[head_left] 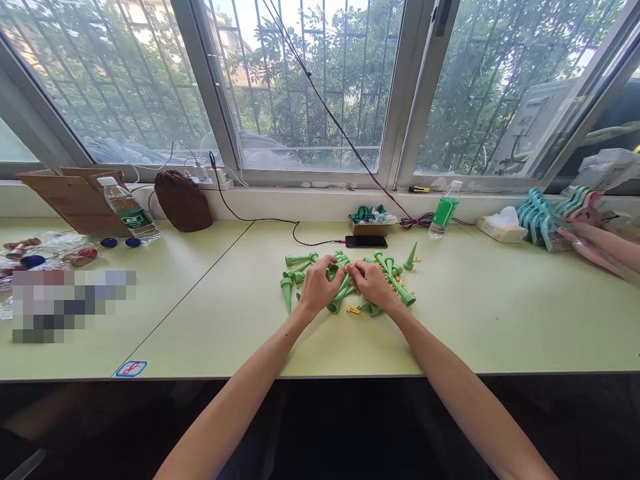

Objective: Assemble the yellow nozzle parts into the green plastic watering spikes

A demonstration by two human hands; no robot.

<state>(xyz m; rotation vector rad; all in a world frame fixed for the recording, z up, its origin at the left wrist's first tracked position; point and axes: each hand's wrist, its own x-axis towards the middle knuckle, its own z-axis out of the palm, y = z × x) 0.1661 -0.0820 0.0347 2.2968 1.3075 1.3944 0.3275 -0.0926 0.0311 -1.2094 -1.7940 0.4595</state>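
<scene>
My left hand (320, 283) is closed, its fingers curled around a green plastic spike (332, 269) that they partly cover. The fingertips of my right hand (371, 281) are pinched together against the left thumb; whatever is between them is too small to make out. Around and under both hands lies a loose pile of hollow green cone-shaped spikes (286, 288), with small yellow plastic pieces (353, 309) scattered among them. One green spike (411, 257) stands upright at the pile's right edge.
Behind the pile lie a black phone (367, 241) on a cable and a small cardboard box (369, 229). A green-labelled bottle (444, 212), tissue pack (501, 225) and hangers (539, 220) stand right, where another person's arm (613, 243) reaches in. Left are a brown bag (183, 201) and bottle (131, 212).
</scene>
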